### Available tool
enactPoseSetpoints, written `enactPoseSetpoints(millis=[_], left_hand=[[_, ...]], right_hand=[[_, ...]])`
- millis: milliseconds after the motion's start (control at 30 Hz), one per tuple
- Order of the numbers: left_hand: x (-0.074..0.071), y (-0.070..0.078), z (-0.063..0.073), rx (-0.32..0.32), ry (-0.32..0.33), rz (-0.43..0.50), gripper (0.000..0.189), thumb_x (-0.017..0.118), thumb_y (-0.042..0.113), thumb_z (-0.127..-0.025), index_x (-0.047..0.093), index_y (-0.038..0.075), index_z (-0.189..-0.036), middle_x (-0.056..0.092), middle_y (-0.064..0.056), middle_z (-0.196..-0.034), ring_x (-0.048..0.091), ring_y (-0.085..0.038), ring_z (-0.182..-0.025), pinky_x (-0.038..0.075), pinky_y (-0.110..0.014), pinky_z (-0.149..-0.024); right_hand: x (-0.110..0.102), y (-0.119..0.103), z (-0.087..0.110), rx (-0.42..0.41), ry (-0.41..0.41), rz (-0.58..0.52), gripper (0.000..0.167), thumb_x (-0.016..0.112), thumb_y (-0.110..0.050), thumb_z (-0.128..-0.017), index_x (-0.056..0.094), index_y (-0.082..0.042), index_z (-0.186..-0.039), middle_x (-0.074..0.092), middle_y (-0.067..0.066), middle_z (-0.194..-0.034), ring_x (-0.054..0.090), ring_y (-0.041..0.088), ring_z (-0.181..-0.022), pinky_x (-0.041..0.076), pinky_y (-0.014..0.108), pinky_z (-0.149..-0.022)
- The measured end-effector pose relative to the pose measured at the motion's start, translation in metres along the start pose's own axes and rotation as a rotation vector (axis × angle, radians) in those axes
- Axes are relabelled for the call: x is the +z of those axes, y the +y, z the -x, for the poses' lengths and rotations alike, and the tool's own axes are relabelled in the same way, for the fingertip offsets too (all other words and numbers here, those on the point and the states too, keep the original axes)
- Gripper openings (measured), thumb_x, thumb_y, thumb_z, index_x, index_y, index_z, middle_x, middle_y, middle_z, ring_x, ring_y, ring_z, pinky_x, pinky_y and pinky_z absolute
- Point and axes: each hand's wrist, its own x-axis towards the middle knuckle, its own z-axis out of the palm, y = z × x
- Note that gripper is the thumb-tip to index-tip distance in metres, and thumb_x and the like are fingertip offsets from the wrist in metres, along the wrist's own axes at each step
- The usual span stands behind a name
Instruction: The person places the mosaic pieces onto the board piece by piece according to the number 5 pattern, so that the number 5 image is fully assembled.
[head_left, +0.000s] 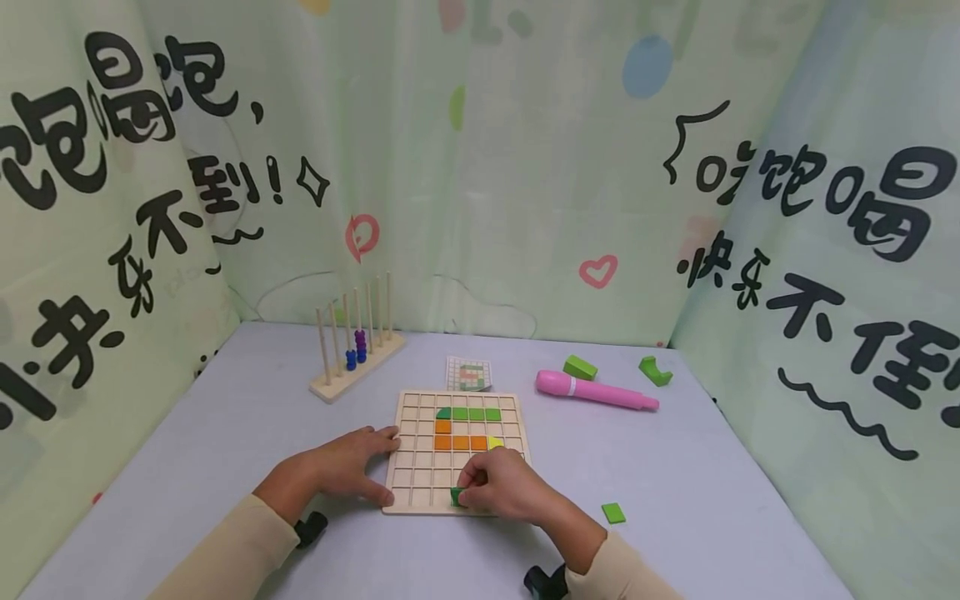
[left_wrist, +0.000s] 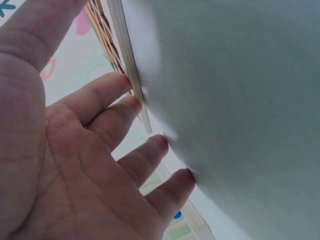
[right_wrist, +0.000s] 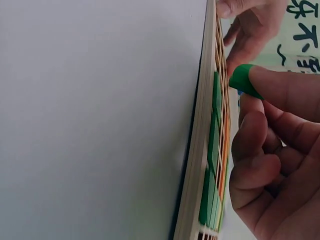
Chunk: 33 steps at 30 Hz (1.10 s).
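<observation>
A wooden grid board (head_left: pixel 412 475) lies on the table, with orange, green and yellow tiles in some of its squares. My right hand (head_left: pixel 506 483) pinches a green tile (right_wrist: pixel 241 80) with a curved edge between thumb and index finger, just over the board's near rows. In the right wrist view more green tiles (right_wrist: pixel 213 140) sit in the board along its near edge; from the head they are hidden behind the right hand. My left hand (head_left: pixel 337 468) rests at the board's left edge, fingers spread and fairly straight, fingertips touching the rim.
Behind the board lies a small printed pattern card (head_left: pixel 470 373). A bead rack (head_left: pixel 358 367) with wooden pegs stands back left. At the right are a pink pen-shaped stick (head_left: pixel 596 390), a green block (head_left: pixel 580 367), a curved green block (head_left: pixel 656 372) and a loose green tile (head_left: pixel 613 512).
</observation>
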Motion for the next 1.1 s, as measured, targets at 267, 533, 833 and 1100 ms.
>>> enactPoseSetpoints(millis=[267, 533, 833, 1100], left_hand=[[-0.002, 0.002, 0.001, 0.009, -0.005, 0.017, 0.09, 0.092, 0.041, -0.077, 0.052, 0.012, -0.153, 0.036, -0.005, -0.169, 0.026, -0.041, -0.157, 0.028, -0.059, -0.124], [-0.003, 0.003, 0.0, 0.02, 0.0, 0.019, 0.09, 0.092, 0.04, -0.077, 0.052, 0.011, -0.153, 0.036, -0.005, -0.168, 0.026, -0.041, -0.156, 0.028, -0.059, -0.124], [-0.002, 0.002, -0.001, 0.01, 0.003, 0.007, 0.091, 0.092, 0.041, -0.077, 0.052, 0.012, -0.153, 0.036, -0.004, -0.168, 0.028, -0.04, -0.156, 0.029, -0.059, -0.124], [0.0, 0.0, 0.0, 0.001, 0.004, 0.001, 0.091, 0.092, 0.042, -0.077, 0.052, 0.013, -0.153, 0.036, -0.004, -0.168, 0.028, -0.039, -0.156, 0.03, -0.058, -0.123]], right_hand=[[0.016, -0.016, -0.016, 0.038, 0.021, 0.047, 0.014, 0.082, -0.011, -0.087, 0.071, -0.015, -0.078, 0.06, -0.007, -0.069, 0.053, 0.009, -0.07, 0.043, 0.022, -0.061], [0.022, -0.02, -0.021, 0.066, 0.055, 0.145, 0.018, 0.082, -0.011, -0.087, 0.07, -0.016, -0.075, 0.059, -0.007, -0.067, 0.052, 0.009, -0.067, 0.043, 0.023, -0.058], [0.026, -0.019, -0.02, 0.059, 0.079, 0.266, 0.018, 0.083, -0.014, -0.086, 0.07, -0.019, -0.074, 0.057, -0.011, -0.064, 0.05, 0.007, -0.063, 0.042, 0.023, -0.057], [0.018, -0.013, -0.014, 0.026, 0.059, 0.162, 0.006, 0.079, -0.016, -0.088, 0.074, -0.014, -0.086, 0.058, -0.008, -0.071, 0.05, 0.008, -0.067, 0.042, 0.024, -0.059]])
